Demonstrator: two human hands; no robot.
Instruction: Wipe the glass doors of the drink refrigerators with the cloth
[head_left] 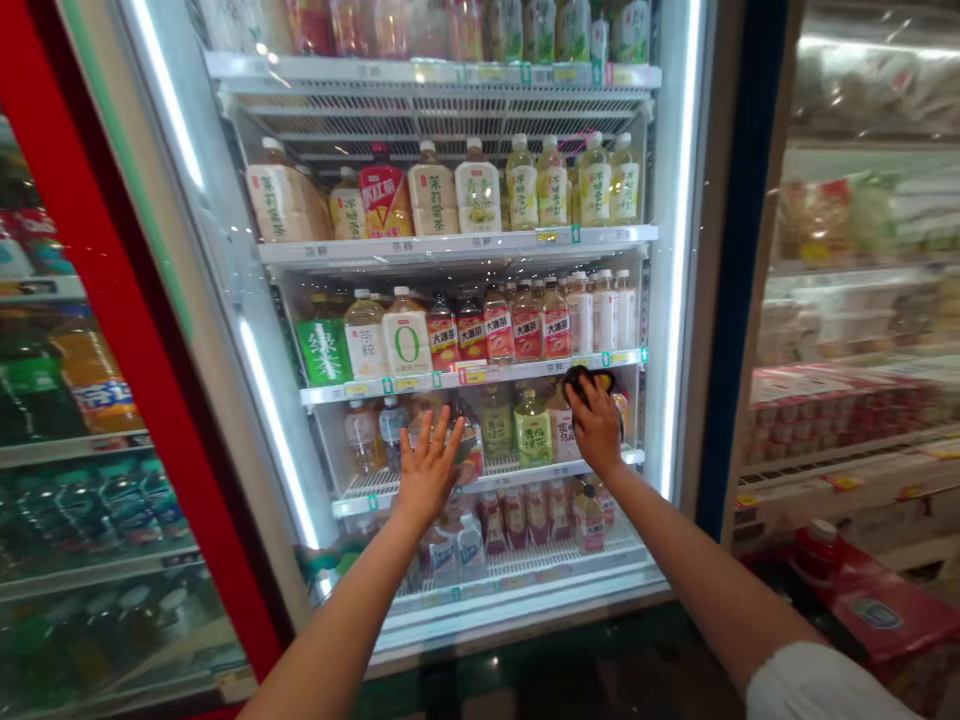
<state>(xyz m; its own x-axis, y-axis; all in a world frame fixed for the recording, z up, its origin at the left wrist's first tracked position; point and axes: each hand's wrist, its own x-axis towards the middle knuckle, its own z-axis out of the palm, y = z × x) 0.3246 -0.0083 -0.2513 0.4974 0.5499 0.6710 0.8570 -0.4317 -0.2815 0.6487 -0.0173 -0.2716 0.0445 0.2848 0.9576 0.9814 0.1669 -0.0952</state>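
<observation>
- A person reaches with both arms toward a lit drinks cooler (682, 250), the left hand (427, 465) lifted before a lower shelf, the right hand (596, 425) beside it and a little higher.
- The left hand shows its back, fingers spread wide, with nothing seen in its grasp; whether the palm touches a glass pane cannot be told from this angle.
- The right hand has its fingers bent over a dark pad (574, 372), which sits at the right end of a shelf edge (480, 377), as seen from the front. The thumb's hold is hidden, and the pad's exact kind is unclear.
- Just below and left of the pad stands a green bottle (533, 430); above it, red bottles (556, 320) line the next shelf beside a white bottle (407, 335) marked with a large zero.
- The step in hand appears to be working the pad at the cooler's front, the left hand perhaps bracing or balancing.
- From this stance, the next move would seem to call for a steady hold on the pad and even pressure, with the free hand clear of its path.
- A red frame (45, 100) borders the view at left; a red box (892, 620) sits at lower right, near a white sleeve (817, 685).
</observation>
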